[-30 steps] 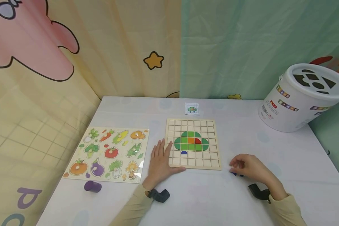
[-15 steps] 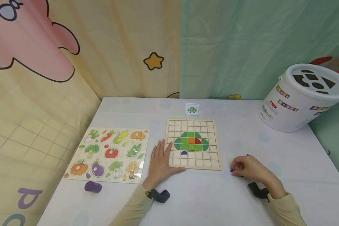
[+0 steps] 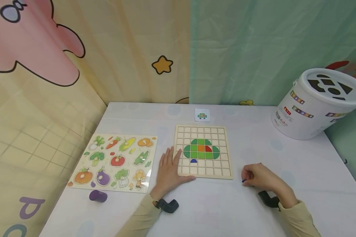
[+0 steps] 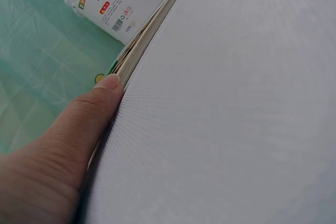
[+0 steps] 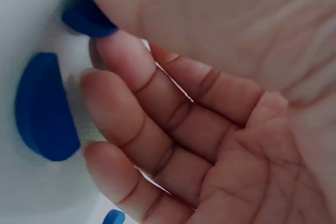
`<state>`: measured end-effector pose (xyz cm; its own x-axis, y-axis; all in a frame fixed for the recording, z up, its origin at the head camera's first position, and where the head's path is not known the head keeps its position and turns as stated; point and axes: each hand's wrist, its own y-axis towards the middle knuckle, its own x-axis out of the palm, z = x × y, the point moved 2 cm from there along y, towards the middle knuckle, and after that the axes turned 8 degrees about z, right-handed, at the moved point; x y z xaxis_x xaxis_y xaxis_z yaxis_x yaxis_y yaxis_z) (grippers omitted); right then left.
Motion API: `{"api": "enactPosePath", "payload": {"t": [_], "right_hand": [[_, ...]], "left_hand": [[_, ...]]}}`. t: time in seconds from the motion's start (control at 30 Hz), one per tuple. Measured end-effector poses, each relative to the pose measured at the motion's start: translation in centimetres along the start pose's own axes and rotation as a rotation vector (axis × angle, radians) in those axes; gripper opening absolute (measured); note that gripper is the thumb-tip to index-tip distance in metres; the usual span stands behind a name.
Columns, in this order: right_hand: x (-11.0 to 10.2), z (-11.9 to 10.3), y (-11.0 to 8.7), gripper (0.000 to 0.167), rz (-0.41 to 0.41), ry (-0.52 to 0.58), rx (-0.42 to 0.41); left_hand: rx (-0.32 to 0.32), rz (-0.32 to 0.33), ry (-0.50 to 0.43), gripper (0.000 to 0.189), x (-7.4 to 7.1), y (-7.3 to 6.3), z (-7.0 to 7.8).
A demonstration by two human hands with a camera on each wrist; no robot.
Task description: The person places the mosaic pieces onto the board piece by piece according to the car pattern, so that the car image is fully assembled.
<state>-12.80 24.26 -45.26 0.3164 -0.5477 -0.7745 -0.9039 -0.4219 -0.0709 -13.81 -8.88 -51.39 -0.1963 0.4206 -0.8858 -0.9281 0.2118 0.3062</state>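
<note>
My left hand (image 3: pixel 169 171) rests with spread fingers on the left edge of a wooden grid board (image 3: pixel 229 164), its thumb against the board's near edge. Green, orange and red pieces sit together on the grid, with a blue half-circle block (image 3: pixel 193 161) below them. Right of the board, my right hand (image 3: pixel 262 176) pinches another blue half-circle block (image 5: pixel 86 18) between thumb and index finger, low over the table. A third blue half-circle block (image 5: pixel 44 108) stands beside those fingertips in the right wrist view. Part of a further small blue piece (image 5: pixel 114 217) shows lower down.
A small picture card (image 3: pixel 202 115) lies behind the board. To the left are a vegetable puzzle board (image 3: pixel 103 164) and a purple cylinder (image 3: pixel 98 196). A white bucket (image 3: pixel 308 108) with shaped holes in its lid stands at the back right.
My right thumb and index finger have closed on one blue half-circle block, and the hand has turned slightly over the others. The left hand stays on the board.
</note>
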Motion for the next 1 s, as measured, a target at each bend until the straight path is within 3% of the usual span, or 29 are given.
{"api": "enactPosePath", "payload": {"t": [0.17, 0.33, 0.63, 0.87, 1.0], "right_hand": [[0.1, 0.0, 0.0, 0.026, 0.025, -0.005, -0.016], [0.1, -0.4, 0.4, 0.015, 0.084, -0.034, -0.023], [0.9, -2.2, 2.1, 0.012, 0.222, -0.047, -0.129], [2.1, -3.1, 4.0, 0.010, 0.183, 0.055, -0.083], [2.8, -4.2, 5.2, 0.012, 0.212, 0.068, -0.089]], "left_hand": [[-0.001, 0.001, 0.010, 0.117, 0.0, 0.0, 0.0], [-0.011, -0.018, 0.018, 0.118, 0.0, 0.0, -0.1], [-0.013, -0.034, 0.025, 0.118, -0.1, 0.0, -0.1], [-0.011, -0.026, 0.021, 0.118, -0.1, 0.0, 0.0], [-0.008, -0.019, 0.025, 0.118, 0.0, 0.0, 0.0]]}}
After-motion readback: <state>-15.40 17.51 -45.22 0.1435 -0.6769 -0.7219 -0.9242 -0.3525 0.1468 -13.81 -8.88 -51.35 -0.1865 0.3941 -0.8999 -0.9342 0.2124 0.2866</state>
